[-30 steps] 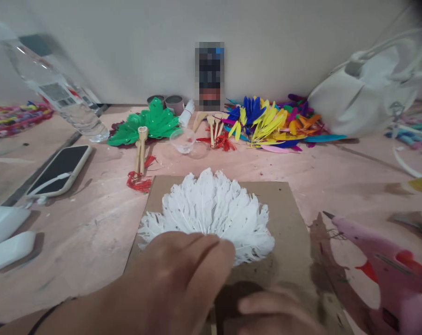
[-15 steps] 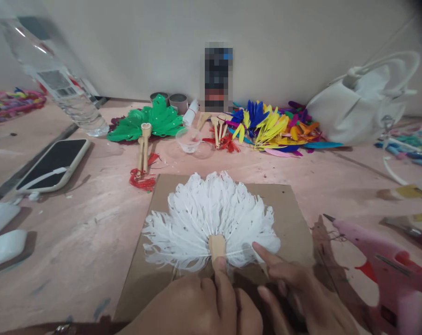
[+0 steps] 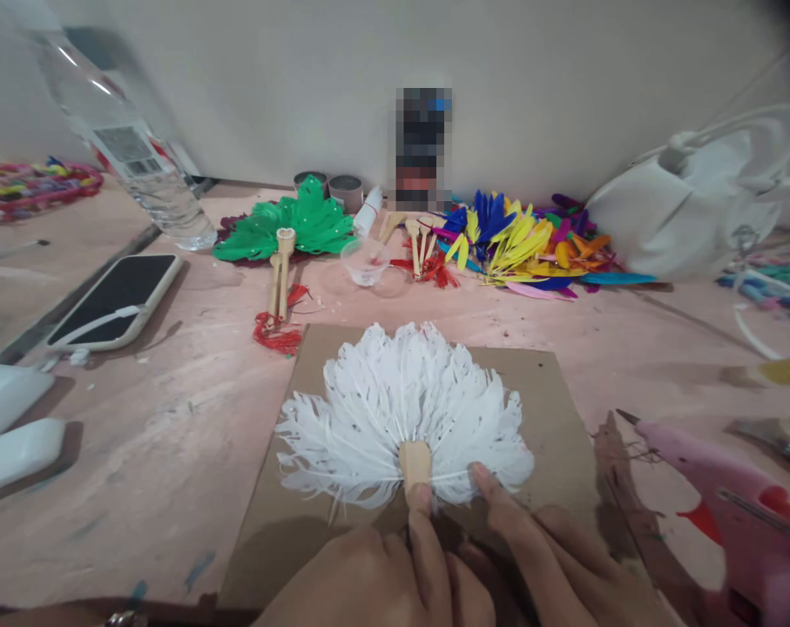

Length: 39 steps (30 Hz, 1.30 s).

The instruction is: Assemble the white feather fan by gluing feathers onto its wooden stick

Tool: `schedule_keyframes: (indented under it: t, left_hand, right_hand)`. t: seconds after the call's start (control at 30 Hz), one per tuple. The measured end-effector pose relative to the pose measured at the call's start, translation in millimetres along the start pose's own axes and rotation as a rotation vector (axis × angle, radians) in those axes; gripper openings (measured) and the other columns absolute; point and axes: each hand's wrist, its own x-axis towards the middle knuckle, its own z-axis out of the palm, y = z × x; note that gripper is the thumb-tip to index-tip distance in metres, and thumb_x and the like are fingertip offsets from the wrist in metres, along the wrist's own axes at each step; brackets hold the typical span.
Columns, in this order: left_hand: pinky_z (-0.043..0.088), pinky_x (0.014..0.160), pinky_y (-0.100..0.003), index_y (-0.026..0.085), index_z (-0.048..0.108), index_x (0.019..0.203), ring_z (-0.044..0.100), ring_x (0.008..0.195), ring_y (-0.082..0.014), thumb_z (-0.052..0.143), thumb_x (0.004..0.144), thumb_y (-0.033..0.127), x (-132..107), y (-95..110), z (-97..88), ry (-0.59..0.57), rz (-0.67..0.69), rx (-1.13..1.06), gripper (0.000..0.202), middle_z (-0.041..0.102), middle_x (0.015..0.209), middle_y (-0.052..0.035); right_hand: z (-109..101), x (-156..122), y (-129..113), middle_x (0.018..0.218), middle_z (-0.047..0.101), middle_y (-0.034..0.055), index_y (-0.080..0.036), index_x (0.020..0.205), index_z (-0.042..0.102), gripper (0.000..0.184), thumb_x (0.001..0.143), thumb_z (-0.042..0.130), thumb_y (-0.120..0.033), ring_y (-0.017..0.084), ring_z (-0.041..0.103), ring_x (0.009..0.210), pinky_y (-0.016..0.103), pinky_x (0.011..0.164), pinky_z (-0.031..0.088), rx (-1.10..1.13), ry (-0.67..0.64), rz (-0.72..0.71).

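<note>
A white feather fan (image 3: pixel 401 392) lies spread on a sheet of brown cardboard (image 3: pixel 538 392), with a short wooden handle (image 3: pixel 415 461) at its base. My left hand (image 3: pixel 395 570) is closed round the lower handle, its index fingertip pressed on the wood. The handle's lower end is hidden under that hand. My right hand (image 3: pixel 551 549) reaches in from the right. Its index finger is stretched out and touches the lowest right feathers, and it grips nothing visible.
A pink glue gun (image 3: pixel 714 514) lies at right beside brushes (image 3: pixel 779 374). Behind are a green feather fan (image 3: pixel 296 226), loose coloured feathers (image 3: pixel 518 244), a plastic cup (image 3: pixel 367 261) and a white bag (image 3: pixel 662 209). A phone (image 3: pixel 117 300) and water bottle (image 3: pixel 146 174) stand left.
My right index finger has come down onto the lower right feathers, its other fingers drawn back. My left hand keeps its hold on the handle. The whole view has shifted slightly.
</note>
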Motion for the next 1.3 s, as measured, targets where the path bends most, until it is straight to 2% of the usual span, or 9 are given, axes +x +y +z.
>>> schedule_keyframes:
  t: [0.07, 0.23, 0.47, 0.53, 0.67, 0.77, 0.97, 1.07, 1.3]
  left_hand:
    - [0.047, 0.029, -0.028, 0.015, 0.058, 0.099, 0.063, 0.039, -0.0205, 0.055, 0.084, 0.006, -0.9, 0.8, 0.6, 0.011, -0.007, -0.013, 0.018, 0.081, 0.095, -0.0199]
    - [0.048, 0.031, -0.028, 0.013, 0.061, 0.099, 0.063, 0.04, -0.0205, 0.058, 0.082, 0.004, -3.5, 3.1, 2.2, -0.003, -0.005, -0.027, 0.019, 0.08, 0.099, -0.0224]
    - [0.045, 0.029, -0.028, 0.01, 0.064, 0.106, 0.062, 0.04, -0.0209, 0.054, 0.086, 0.007, -3.8, 1.3, -5.0, -0.04, -0.003, -0.04, 0.023, 0.081, 0.096, -0.0212]
    - [0.043, 0.027, -0.03, 0.009, 0.064, 0.105, 0.061, 0.038, -0.0215, 0.053, 0.085, 0.008, -3.4, 0.1, -7.4, -0.033, 0.021, -0.021, 0.023, 0.08, 0.094, -0.0213]
    - [0.047, 0.03, -0.03, 0.008, 0.064, 0.107, 0.067, 0.045, -0.0242, 0.056, 0.084, 0.007, -3.0, -0.9, -10.4, -0.018, 0.031, 0.054, 0.024, 0.079, 0.104, -0.0249]
    - [0.047, 0.03, -0.029, 0.008, 0.065, 0.107, 0.069, 0.047, -0.0234, 0.059, 0.084, 0.008, -2.2, -1.2, -11.2, -0.029, 0.02, 0.042, 0.024, 0.078, 0.109, -0.026]
    - [0.052, 0.03, -0.033, 0.009, 0.065, 0.108, 0.074, 0.055, -0.0293, 0.06, 0.085, 0.01, -1.6, -0.8, -11.9, -0.023, 0.036, 0.123, 0.023, 0.077, 0.112, -0.0269]
    - [0.049, 0.029, -0.031, 0.01, 0.064, 0.104, 0.071, 0.049, -0.0256, 0.061, 0.086, 0.011, -2.4, -0.4, -12.8, -0.019, 0.033, 0.08, 0.018, 0.077, 0.111, -0.0269]
    - [0.047, 0.029, -0.029, 0.011, 0.061, 0.094, 0.066, 0.042, -0.0229, 0.058, 0.085, 0.008, 0.8, -2.0, -11.0, -0.071, 0.047, 0.04, 0.01, 0.078, 0.103, -0.0282]
  right_hand:
    - [-0.6, 1.1, 0.7, 0.131, 0.071, 0.0117, -0.005, 0.126, 0.063, 0.031, 0.106, 0.048, -0.024, 0.015, 0.074, 0.075, 0.028, 0.061, 0.056, -0.033, -0.014, -0.046]
    - [-3.4, 14.3, -2.0, 0.118, 0.075, 0.0141, -0.004, 0.117, 0.062, 0.031, 0.108, 0.038, -0.021, 0.013, 0.077, 0.076, 0.022, 0.065, 0.059, -0.076, 0.015, -0.079]
    - [-7.6, 21.6, -6.8, 0.092, 0.081, 0.0057, -0.003, 0.124, 0.058, 0.035, 0.111, 0.035, -0.026, 0.014, 0.076, 0.065, 0.027, 0.047, 0.056, -0.054, 0.041, 0.004]
    - [-8.9, 23.4, -7.4, 0.088, 0.08, 0.0041, -0.003, 0.126, 0.056, 0.036, 0.112, 0.032, -0.026, 0.014, 0.076, 0.065, 0.026, 0.05, 0.058, -0.021, 0.068, 0.03]
    - [-8.0, 24.0, -8.8, 0.096, 0.081, 0.0027, -0.01, 0.124, 0.06, 0.034, 0.113, 0.034, -0.031, 0.014, 0.078, 0.077, 0.022, 0.067, 0.063, 0.06, 0.153, 0.129]
    - [-5.0, 21.6, -10.5, 0.098, 0.08, 0.0039, -0.014, 0.117, 0.065, 0.035, 0.112, 0.039, -0.037, 0.015, 0.079, 0.08, 0.022, 0.068, 0.063, 0.049, 0.222, 0.225]
    - [-3.0, 18.3, -7.3, 0.102, 0.08, 0.0007, -0.016, 0.111, 0.069, 0.034, 0.111, 0.037, -0.028, 0.015, 0.079, 0.082, 0.024, 0.075, 0.062, 0.002, 0.141, 0.102]
    - [-4.0, 19.0, -5.8, 0.109, 0.079, 0.0026, -0.015, 0.113, 0.067, 0.032, 0.111, 0.037, -0.027, 0.014, 0.079, 0.086, 0.025, 0.078, 0.061, -0.024, 0.086, 0.056]
    - [-3.4, 21.5, -9.5, 0.1, 0.08, 0.0072, -0.009, 0.115, 0.06, 0.032, 0.111, 0.035, -0.028, 0.015, 0.079, 0.082, 0.025, 0.068, 0.06, -0.086, 0.119, 0.022]
